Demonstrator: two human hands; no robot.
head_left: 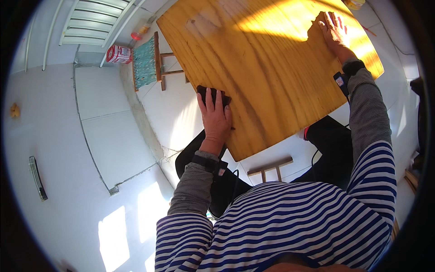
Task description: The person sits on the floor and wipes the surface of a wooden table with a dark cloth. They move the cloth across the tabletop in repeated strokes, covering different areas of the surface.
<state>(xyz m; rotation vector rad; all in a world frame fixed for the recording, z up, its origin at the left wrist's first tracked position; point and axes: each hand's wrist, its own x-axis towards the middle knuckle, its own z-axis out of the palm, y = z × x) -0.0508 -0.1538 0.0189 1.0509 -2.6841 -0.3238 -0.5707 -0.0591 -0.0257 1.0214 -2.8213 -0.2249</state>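
My left hand (pixel 215 122) presses a folded dark cloth (pixel 226 99) against the left edge of a wooden tabletop (pixel 272 74). The fingers lie spread over the cloth and partly cover it. Farther off, near the table's right side, my right hand (pixel 334 32) rests palm down on the sunlit wood with nothing in it. Its fingers point away from me, and its dark shadow falls to the left. A small dark speck (pixel 233 128) lies on the wood beside my left hand.
Left of the table stands a wooden-framed stool with a teal fabric seat (pixel 144 64). Behind it are a red-and-white tin (pixel 119 54), a red-lidded container (pixel 136 35) and a white radiator (pixel 95 23). A wooden crosspiece (pixel 270 166) shows below the table's near edge.
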